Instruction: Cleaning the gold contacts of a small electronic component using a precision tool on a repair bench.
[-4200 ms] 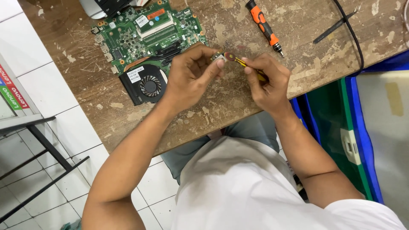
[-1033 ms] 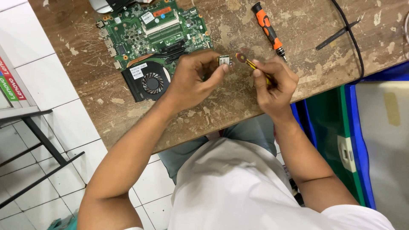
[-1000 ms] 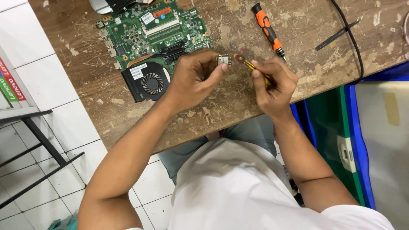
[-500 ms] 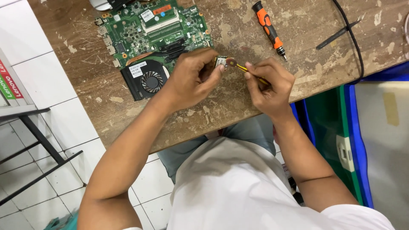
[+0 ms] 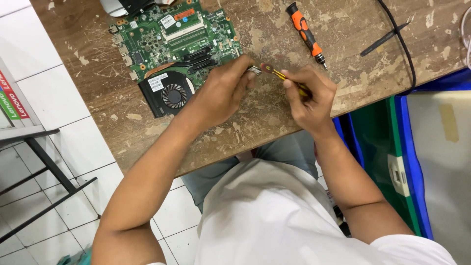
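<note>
We pinch a small metal part (image 5: 254, 70) in our left hand (image 5: 223, 93), centre frame, just above the surface (image 5: 274, 122); right hand (image 5: 308, 95) grips a thin yellow tool (image 5: 279, 75), tip at the part. Risk: tool slips, part drops or a fingertip gets jabbed. Green circuit board (image 5: 176, 34) with black fan (image 5: 169, 94) sits close left; orange screwdriver (image 5: 306, 33) and black cable (image 5: 400, 39) lie upper right, clear.

fan sticker (image 5: 156, 84): white rectangle on my black fan
board sticker (image 5: 168, 20): white, top edge
wall sign (image 5: 11, 100): red-green strip, far left
</note>
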